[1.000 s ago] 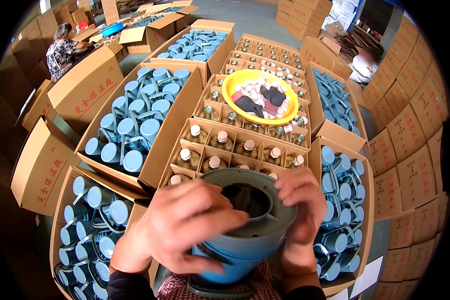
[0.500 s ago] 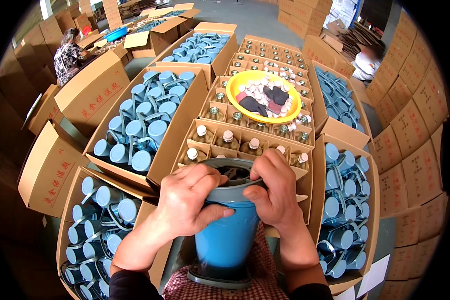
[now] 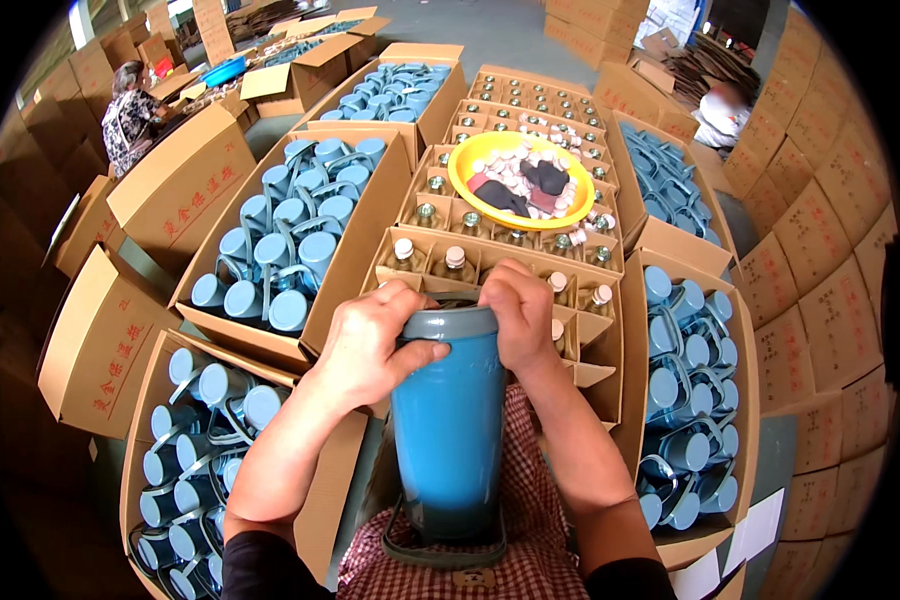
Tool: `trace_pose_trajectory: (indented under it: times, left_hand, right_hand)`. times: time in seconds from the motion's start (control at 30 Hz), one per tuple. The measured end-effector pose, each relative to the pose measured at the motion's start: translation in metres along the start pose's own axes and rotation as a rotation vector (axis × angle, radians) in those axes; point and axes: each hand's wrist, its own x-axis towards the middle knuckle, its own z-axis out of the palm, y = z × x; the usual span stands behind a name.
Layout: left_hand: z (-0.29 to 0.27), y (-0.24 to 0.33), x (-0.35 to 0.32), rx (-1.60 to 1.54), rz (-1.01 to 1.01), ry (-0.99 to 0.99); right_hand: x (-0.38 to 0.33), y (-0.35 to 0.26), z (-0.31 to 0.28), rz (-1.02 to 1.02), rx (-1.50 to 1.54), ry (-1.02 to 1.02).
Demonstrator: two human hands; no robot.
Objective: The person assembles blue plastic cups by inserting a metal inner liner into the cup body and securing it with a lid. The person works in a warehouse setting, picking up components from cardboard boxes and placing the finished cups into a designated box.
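Note:
In front of my body stands a blue thermos casing (image 3: 448, 430) with a grey collar (image 3: 452, 323) around its upper end and a dark grey strap loop (image 3: 438, 558) at its lower end. It leans slightly away from me. My left hand (image 3: 372, 338) grips the collar from the left, its thumb along the blue wall just below. On the other side my right hand (image 3: 520, 318) is closed over the rim, fingers curled toward the opening. What lies inside is mostly hidden. Beyond the hands is a divided carton (image 3: 618, 345) of glass bottle-like liners (image 3: 455, 264), some with white caps.
A yellow basin (image 3: 458, 196) holding small pale caps and dark cloths rests on the liner cartons. Cartons of blue cups with handles flank me at left (image 3: 308, 250) and right (image 3: 692, 375). Stacked boxes (image 3: 810, 330) line the right side. Two people (image 3: 130, 115) sit farther off.
The casing has tipped away from me, so its opening has turned out of sight and more of its blue side shows. Both hands have moved forward with the collar, still gripping it.

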Motion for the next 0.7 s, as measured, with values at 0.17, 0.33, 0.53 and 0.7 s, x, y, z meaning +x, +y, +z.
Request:
trace_pose_trajectory:
  times: [0.17,0.33,0.53,0.7]
  left_hand:
    - [-0.009,0.016,0.008,0.051,0.065,-0.016]
    - [0.001,0.039,0.022,0.223,0.159,-0.02]
    - [0.03,0.045,0.034,0.301,0.133,0.041]
    - [0.035,0.041,0.038,0.017,0.218,0.094]
  right_hand:
    - [-0.005,0.045,0.01,0.11,0.675,0.166]
    - [-0.005,0.047,0.013,0.09,0.654,0.129]
    - [-0.005,0.084,0.016,0.197,1.015,0.1]
    - [-0.015,0.067,0.011,0.43,1.378,-0.224]
